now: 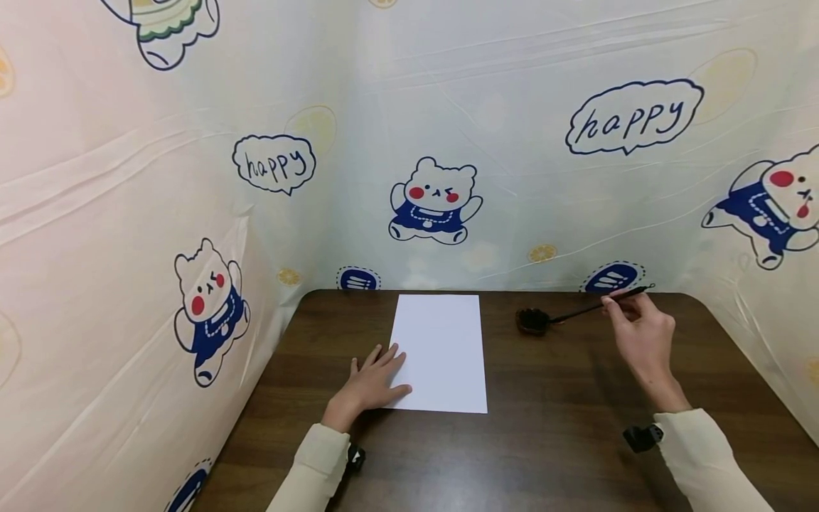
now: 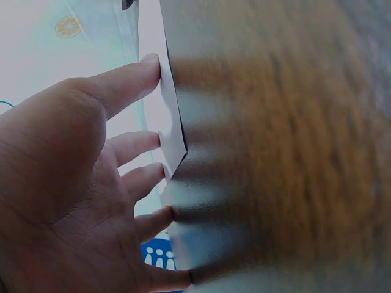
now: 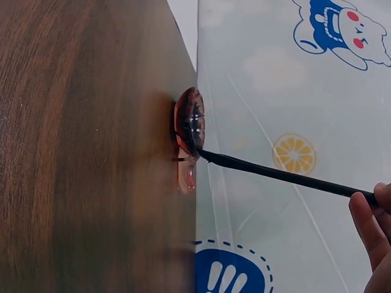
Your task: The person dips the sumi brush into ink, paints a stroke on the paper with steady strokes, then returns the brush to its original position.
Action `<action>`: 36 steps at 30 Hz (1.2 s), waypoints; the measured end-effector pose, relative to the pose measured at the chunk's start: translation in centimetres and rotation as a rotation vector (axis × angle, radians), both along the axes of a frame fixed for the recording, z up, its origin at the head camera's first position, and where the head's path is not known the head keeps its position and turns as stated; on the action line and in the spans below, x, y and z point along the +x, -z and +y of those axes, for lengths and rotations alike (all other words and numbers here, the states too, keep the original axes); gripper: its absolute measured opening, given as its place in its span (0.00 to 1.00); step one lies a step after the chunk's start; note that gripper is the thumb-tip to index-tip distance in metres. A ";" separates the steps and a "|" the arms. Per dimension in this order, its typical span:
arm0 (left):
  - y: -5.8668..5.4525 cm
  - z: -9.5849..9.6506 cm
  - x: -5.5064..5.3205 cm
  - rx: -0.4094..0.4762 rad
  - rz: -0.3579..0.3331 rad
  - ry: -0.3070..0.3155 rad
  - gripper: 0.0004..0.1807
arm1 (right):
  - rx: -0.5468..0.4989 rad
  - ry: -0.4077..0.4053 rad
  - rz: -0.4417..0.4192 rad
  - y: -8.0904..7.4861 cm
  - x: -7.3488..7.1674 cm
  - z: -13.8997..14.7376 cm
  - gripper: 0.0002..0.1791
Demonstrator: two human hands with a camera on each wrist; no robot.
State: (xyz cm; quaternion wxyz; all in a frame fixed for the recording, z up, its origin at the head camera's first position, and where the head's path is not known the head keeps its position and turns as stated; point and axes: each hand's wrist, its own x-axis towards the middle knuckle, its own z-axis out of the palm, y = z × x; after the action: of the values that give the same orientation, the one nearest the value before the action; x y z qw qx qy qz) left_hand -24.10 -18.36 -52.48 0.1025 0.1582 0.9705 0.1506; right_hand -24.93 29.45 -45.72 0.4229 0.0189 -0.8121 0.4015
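White paper before patterned curtain

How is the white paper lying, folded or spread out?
Spread out: in the head view, the white paper lies on the table as a single rectangle, with no fold visible.

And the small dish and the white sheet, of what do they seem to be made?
Small dish: perhaps glossy plastic or glass; its reddish wall looks translucent, with bright highlights. White sheet: most likely paper, matte; its edge looks thin, its face unshiny.
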 end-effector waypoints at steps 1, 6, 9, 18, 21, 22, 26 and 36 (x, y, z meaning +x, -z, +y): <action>0.0 0.0 0.0 0.000 0.000 0.000 0.41 | 0.001 0.003 0.003 -0.1 0.0 0.0 0.08; 0.1 -0.1 -0.1 -0.002 -0.003 0.000 0.41 | -0.009 0.010 0.019 -0.6 0.2 0.0 0.09; 0.2 -0.1 -0.1 -0.013 0.001 0.001 0.41 | -0.023 0.006 0.025 -0.8 0.1 -0.1 0.09; 0.2 -0.1 -0.2 -0.021 0.002 0.000 0.41 | -0.076 -0.007 0.001 -0.2 -0.5 -0.5 0.10; 0.2 -0.1 -0.1 -0.019 0.001 0.001 0.41 | -0.104 0.008 -0.018 0.4 -0.5 -0.5 0.09; 0.1 -0.1 -0.1 -0.020 0.000 0.002 0.41 | -0.116 0.014 -0.025 0.6 -0.5 -0.5 0.09; 0.2 -0.1 -0.1 -0.020 -0.006 0.007 0.41 | -0.167 0.044 -0.061 1.6 -0.3 -0.2 0.09; 0.5 -0.1 -0.3 -0.023 0.008 0.006 0.41 | -0.210 0.052 -0.072 2.2 0.2 0.5 0.10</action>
State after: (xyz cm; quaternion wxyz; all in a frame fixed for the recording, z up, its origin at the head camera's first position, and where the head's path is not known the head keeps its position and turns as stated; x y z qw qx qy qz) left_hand -24.40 -18.49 -53.01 0.1008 0.1608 0.9720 0.1384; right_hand -24.70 29.94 -47.88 0.4033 -0.0611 -0.7807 0.4734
